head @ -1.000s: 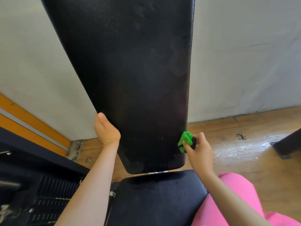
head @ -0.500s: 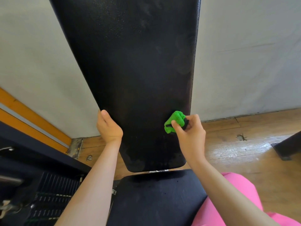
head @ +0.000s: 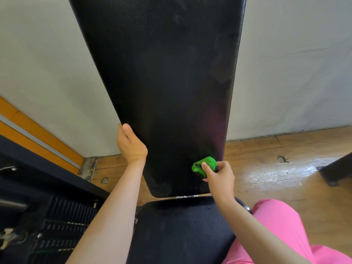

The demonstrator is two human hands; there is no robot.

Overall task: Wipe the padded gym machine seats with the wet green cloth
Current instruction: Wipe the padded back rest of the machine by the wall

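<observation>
Your right grip (head: 219, 176) clamps the balled green cloth (head: 206, 163) against the back pad (head: 171, 82). Your left grip (head: 131, 145) curls round the pad's opposite edge. Risk: so small a wad may skip patches above the grip.

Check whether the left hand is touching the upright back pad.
Touching. The head view shows the left hand gripping the left edge of the back pad, with its thumb lying on the pad's front face.
</observation>
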